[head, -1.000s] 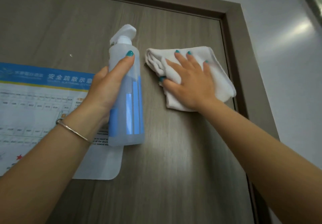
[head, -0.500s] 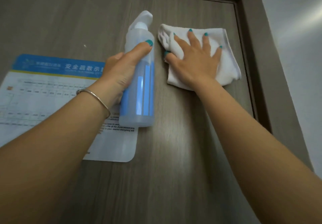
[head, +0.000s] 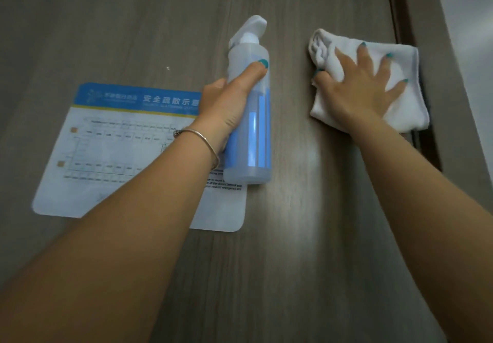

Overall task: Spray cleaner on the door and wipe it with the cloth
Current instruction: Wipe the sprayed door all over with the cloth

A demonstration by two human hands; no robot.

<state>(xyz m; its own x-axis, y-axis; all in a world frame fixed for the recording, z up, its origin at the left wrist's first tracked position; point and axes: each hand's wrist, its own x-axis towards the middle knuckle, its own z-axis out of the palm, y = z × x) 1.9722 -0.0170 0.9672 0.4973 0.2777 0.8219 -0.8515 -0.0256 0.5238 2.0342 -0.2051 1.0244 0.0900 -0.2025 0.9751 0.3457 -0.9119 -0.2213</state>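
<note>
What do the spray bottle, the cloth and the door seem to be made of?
Spray bottle: translucent plastic, probably; blue shows through its cloudy wall.
Cloth: soft white woven fabric, perhaps cotton or microfibre; it bunches in thick folds.
Door: grey-brown wood-grain surface with a soft sheen, likely laminate or veneer; which one cannot be told.

Your left hand (head: 226,105) holds the spray bottle (head: 249,118) upright in front of the brown door (head: 293,236). Your right hand (head: 365,89) presses the white cloth (head: 402,113) flat on the door near its right edge. A blue and white sign (head: 120,142) is stuck on the door.
</note>
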